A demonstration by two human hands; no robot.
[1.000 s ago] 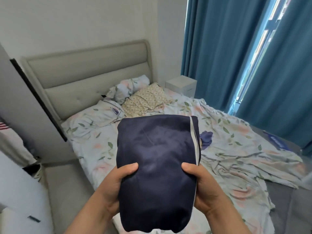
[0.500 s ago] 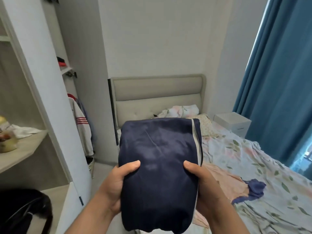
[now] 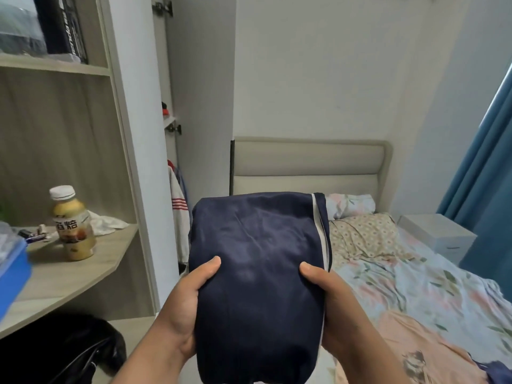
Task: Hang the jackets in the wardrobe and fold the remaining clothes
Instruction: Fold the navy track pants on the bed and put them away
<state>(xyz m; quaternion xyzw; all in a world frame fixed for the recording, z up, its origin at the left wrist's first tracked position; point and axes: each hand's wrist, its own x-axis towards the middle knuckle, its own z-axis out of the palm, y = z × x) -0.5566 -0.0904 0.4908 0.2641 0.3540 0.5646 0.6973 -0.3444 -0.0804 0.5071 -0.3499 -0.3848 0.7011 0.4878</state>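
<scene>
item: folded navy garment (image 3: pixel 260 275), pale side stripe, held chest-high between bed (image 3: pixel 415 286) and wardrobe (image 3: pixel 144 134). left hand (image 3: pixel 188 309) and right hand (image 3: pixel 332 303) grip its side edges, thumbs on top; fingers hidden beneath. likely soft, light, slippery; folds may slump, so support from under both sides.

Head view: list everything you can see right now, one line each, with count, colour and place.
folded garment: 1, navy with pale stripe, held in front
bottle: 1, yellow, white cap, on shelf at left
box: 1, blue, left edge of shelf
hanging jacket: 1, white with red stripes, in wardrobe
bed: 1, floral sheet, right
headboard: 1, beige, against wall
pillows: 2, floral, by headboard
nightstand: 1, white, beside bed
curtain: 1, blue, far right
left hand: grips garment
right hand: grips garment
</scene>
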